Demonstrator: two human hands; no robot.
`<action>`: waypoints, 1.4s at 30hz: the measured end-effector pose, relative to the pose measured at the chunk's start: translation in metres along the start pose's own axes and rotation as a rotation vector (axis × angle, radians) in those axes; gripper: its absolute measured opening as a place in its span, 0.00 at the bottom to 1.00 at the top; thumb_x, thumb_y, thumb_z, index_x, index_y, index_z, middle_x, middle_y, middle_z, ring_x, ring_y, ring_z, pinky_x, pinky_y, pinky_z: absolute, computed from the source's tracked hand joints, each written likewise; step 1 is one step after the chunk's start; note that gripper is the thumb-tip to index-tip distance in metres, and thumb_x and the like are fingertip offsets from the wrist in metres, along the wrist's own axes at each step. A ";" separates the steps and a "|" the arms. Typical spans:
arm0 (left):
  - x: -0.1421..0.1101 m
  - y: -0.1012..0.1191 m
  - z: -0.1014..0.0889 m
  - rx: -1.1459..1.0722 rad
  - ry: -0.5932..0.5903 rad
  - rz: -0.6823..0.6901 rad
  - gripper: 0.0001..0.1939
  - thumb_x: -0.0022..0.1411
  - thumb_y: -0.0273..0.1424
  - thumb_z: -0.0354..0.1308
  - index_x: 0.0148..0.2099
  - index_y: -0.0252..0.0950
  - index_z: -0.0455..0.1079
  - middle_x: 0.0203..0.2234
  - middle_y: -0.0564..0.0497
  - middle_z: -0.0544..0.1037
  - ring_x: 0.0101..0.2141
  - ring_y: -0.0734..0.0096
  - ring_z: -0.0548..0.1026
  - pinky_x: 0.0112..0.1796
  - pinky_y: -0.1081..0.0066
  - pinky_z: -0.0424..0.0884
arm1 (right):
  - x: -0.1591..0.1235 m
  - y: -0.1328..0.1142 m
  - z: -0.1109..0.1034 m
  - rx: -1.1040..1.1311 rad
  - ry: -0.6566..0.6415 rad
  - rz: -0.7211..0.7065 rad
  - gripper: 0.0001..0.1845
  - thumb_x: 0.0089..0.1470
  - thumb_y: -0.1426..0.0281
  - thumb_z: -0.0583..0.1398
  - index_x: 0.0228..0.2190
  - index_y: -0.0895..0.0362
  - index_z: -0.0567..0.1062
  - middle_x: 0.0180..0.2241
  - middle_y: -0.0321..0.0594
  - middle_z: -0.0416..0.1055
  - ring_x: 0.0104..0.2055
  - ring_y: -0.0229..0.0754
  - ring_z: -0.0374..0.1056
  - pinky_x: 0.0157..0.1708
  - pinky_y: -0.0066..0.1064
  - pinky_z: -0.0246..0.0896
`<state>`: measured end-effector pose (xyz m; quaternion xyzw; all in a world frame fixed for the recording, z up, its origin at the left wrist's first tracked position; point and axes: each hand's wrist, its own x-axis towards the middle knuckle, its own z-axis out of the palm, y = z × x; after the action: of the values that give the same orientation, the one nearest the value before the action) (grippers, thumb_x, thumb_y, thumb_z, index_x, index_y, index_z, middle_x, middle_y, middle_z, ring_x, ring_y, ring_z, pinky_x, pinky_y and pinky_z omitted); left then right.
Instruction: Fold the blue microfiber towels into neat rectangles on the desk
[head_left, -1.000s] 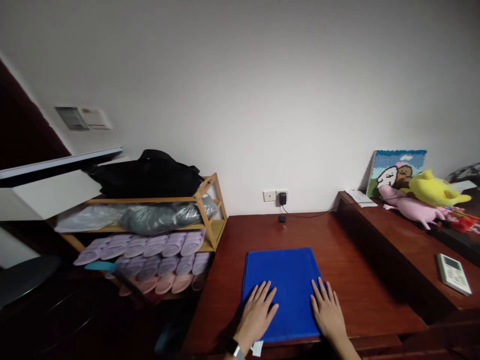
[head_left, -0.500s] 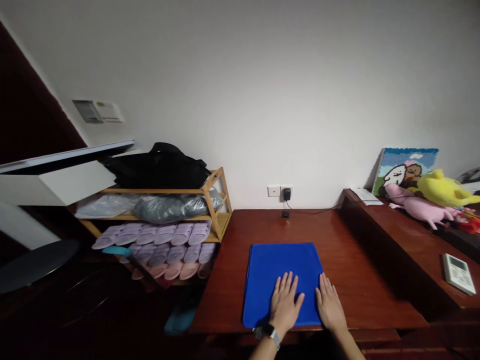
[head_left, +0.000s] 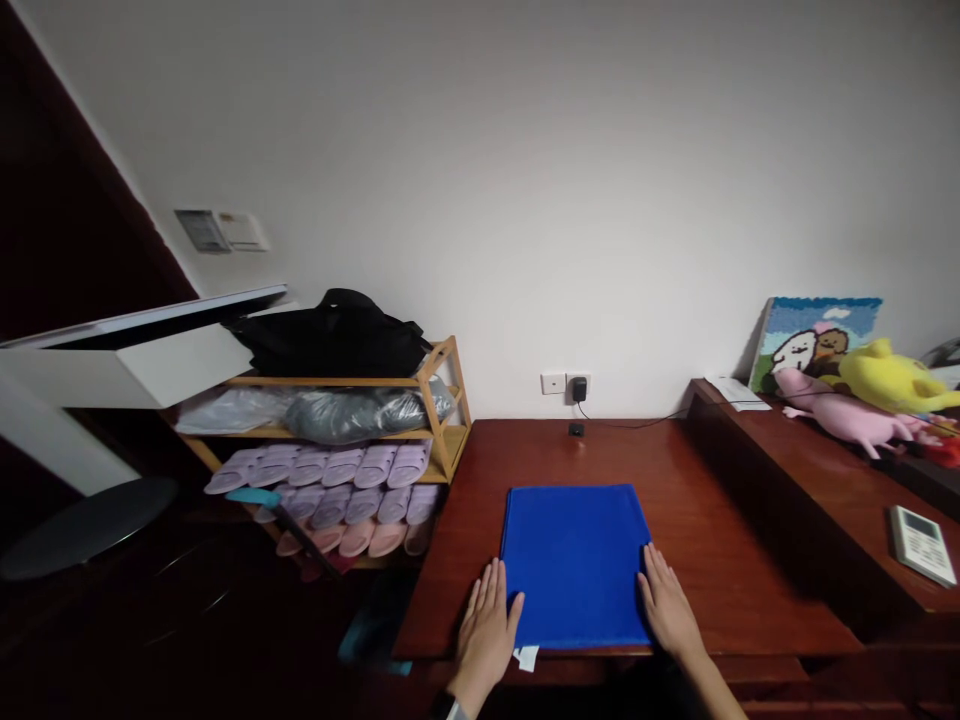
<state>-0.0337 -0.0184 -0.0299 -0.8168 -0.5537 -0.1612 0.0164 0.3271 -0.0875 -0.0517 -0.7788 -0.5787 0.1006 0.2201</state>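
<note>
A folded blue cloth [head_left: 576,565] lies flat on the reddish-brown wooden table [head_left: 720,560], close to its front edge. A small white tag [head_left: 527,658] sticks out from under the cloth's near left corner. My left hand [head_left: 486,620] rests at the cloth's left edge, fingers stretched forward and the thumb over the cloth. At the opposite edge, my right hand [head_left: 669,605] lies with its fingers extended along the side of the cloth. Neither hand grips anything.
Left of the table, a wooden rack [head_left: 442,400] holds several slippers [head_left: 345,465] and a black bag [head_left: 337,335]. A plug [head_left: 579,389] sits in the wall socket. On the raised right ledge are a remote control [head_left: 922,545], plush toys [head_left: 847,410] and a picture [head_left: 817,335].
My left hand has moved left from the middle of the cloth to its left edge. The white tag now shows. My right hand stays at the right edge.
</note>
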 end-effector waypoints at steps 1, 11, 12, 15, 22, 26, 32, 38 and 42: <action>0.007 0.008 -0.005 -0.012 0.015 0.012 0.35 0.76 0.47 0.39 0.76 0.35 0.42 0.71 0.42 0.57 0.69 0.56 0.58 0.66 0.51 0.61 | -0.001 0.000 0.001 0.005 -0.004 -0.005 0.40 0.67 0.54 0.39 0.69 0.66 0.54 0.72 0.48 0.49 0.74 0.47 0.42 0.73 0.44 0.38; 0.084 0.188 0.016 -0.266 -0.151 0.409 0.33 0.75 0.47 0.36 0.76 0.40 0.45 0.72 0.50 0.54 0.71 0.64 0.51 0.69 0.57 0.53 | -0.003 0.005 0.000 0.090 -0.014 -0.019 0.41 0.66 0.51 0.39 0.69 0.65 0.55 0.72 0.48 0.49 0.74 0.45 0.43 0.73 0.43 0.37; 0.086 0.189 0.020 -0.263 -0.155 0.387 0.34 0.75 0.48 0.35 0.76 0.39 0.46 0.72 0.48 0.55 0.71 0.63 0.52 0.69 0.56 0.54 | -0.003 0.006 0.001 0.096 -0.011 -0.019 0.41 0.66 0.52 0.39 0.69 0.65 0.55 0.72 0.47 0.50 0.74 0.45 0.44 0.73 0.43 0.37; 0.088 0.155 0.024 -0.225 -0.148 0.246 0.35 0.75 0.48 0.35 0.75 0.37 0.47 0.72 0.45 0.55 0.71 0.59 0.52 0.69 0.52 0.53 | -0.005 0.006 0.004 0.093 -0.003 -0.017 0.40 0.66 0.52 0.39 0.69 0.64 0.56 0.71 0.46 0.51 0.74 0.46 0.45 0.73 0.44 0.39; 0.067 0.028 0.017 -0.069 -0.030 -0.111 0.37 0.74 0.49 0.37 0.76 0.32 0.45 0.72 0.41 0.54 0.70 0.54 0.53 0.68 0.51 0.56 | 0.012 0.007 -0.016 0.025 -0.053 -0.015 0.41 0.66 0.50 0.39 0.66 0.64 0.63 0.69 0.49 0.59 0.70 0.48 0.56 0.71 0.41 0.47; 0.052 0.006 0.025 -0.076 -0.006 -0.111 0.37 0.74 0.50 0.38 0.76 0.34 0.42 0.72 0.42 0.54 0.70 0.55 0.55 0.66 0.53 0.60 | 0.056 -0.007 -0.032 -0.018 -0.043 -0.055 0.40 0.67 0.53 0.38 0.67 0.64 0.61 0.70 0.47 0.55 0.72 0.46 0.51 0.72 0.41 0.44; 0.065 0.021 0.015 -0.054 0.034 -0.098 0.37 0.75 0.48 0.39 0.76 0.33 0.44 0.71 0.40 0.55 0.70 0.53 0.56 0.66 0.51 0.59 | 0.093 -0.023 -0.008 -0.094 -0.110 0.006 0.38 0.67 0.56 0.37 0.71 0.61 0.52 0.73 0.41 0.46 0.75 0.48 0.39 0.72 0.46 0.39; 0.116 0.134 0.016 -0.219 -0.078 0.302 0.34 0.75 0.44 0.39 0.77 0.41 0.39 0.74 0.52 0.47 0.72 0.63 0.47 0.70 0.58 0.53 | 0.090 -0.002 0.013 -0.005 -0.067 -0.026 0.40 0.67 0.54 0.36 0.71 0.62 0.49 0.73 0.42 0.45 0.75 0.45 0.38 0.73 0.45 0.35; 0.138 0.185 0.038 -0.306 -0.197 0.328 0.36 0.75 0.49 0.35 0.76 0.36 0.44 0.74 0.48 0.49 0.72 0.61 0.47 0.70 0.55 0.51 | 0.090 0.007 0.014 0.031 -0.079 -0.040 0.40 0.66 0.55 0.35 0.70 0.62 0.53 0.73 0.43 0.46 0.75 0.43 0.39 0.73 0.43 0.35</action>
<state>0.1898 0.0420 0.0012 -0.9006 -0.3816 -0.1577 -0.1354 0.3549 -0.0005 -0.0587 -0.7590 -0.6007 0.1359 0.2113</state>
